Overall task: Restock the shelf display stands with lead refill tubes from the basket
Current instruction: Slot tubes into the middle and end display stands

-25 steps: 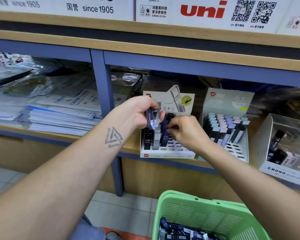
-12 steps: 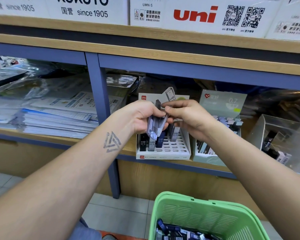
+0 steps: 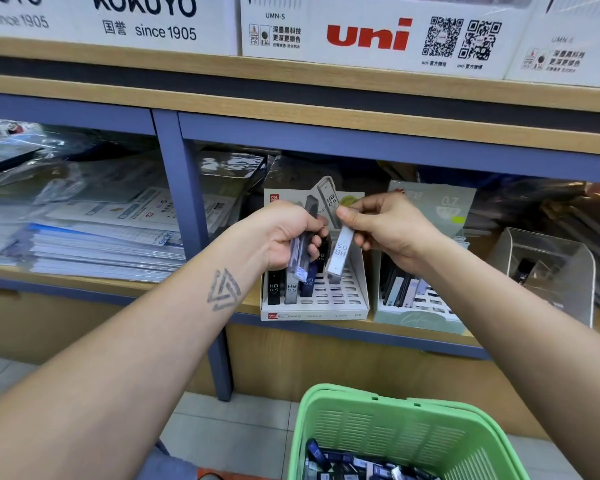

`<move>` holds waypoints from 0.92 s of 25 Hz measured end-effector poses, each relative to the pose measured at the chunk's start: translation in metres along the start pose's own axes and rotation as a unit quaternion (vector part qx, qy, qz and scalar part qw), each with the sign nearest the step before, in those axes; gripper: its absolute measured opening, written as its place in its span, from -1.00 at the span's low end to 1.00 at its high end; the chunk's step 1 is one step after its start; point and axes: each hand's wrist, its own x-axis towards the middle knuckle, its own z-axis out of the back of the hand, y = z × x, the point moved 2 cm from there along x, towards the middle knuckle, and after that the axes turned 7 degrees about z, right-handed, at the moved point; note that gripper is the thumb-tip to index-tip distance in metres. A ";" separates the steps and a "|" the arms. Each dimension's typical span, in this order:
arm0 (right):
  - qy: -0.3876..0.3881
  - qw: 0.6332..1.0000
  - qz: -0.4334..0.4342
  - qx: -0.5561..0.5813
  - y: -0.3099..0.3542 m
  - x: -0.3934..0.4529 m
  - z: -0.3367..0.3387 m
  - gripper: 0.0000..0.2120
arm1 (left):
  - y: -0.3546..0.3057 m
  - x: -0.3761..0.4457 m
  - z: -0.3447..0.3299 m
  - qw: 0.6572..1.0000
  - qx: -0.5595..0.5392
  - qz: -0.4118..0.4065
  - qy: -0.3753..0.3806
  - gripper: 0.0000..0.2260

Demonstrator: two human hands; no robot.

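Observation:
My left hand [image 3: 284,233] grips a bunch of lead refill tubes [image 3: 300,252], dark and clear, in front of the white display stand [image 3: 329,306] on the shelf. My right hand [image 3: 392,226] pinches one grey tube marked HB 0.5 [image 3: 342,252] by its top end, upside down, just above the stand's slotted tray. Three tubes stand in the stand's left slots [image 3: 281,289]. The green basket [image 3: 388,427] sits below at the bottom, with several more tubes inside.
A pale green 0.7 display stand [image 3: 420,317] with tubes stands right of the white one. A clear acrylic box [image 3: 548,268] sits further right. Stacked plastic-wrapped paper goods [image 3: 94,244] fill the left compartment. A blue shelf post [image 3: 187,188] divides them.
My right hand has pulled one grey tube away from the bunch in my left hand and holds it to the right, over the white stand. The view has moved closer.

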 end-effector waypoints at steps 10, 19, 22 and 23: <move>0.036 0.997 -0.051 0.042 0.004 -0.012 0.003 -0.75 | 0.000 0.009 -0.008 0.997 -0.070 -0.023 0.027 -0.88; -0.114 0.978 0.022 -0.176 0.013 -0.010 0.026 -0.72 | 0.000 0.014 -0.007 0.993 -0.114 0.011 -0.026 -0.87; -0.021 0.932 0.029 -0.360 0.016 -0.005 0.032 -0.70 | 0.000 0.012 -0.004 0.992 -0.112 0.024 -0.043 -0.86; 0.023 0.908 0.037 -0.417 0.014 -0.005 0.028 -0.75 | 0.000 0.012 -0.004 0.992 -0.112 0.027 -0.044 -0.86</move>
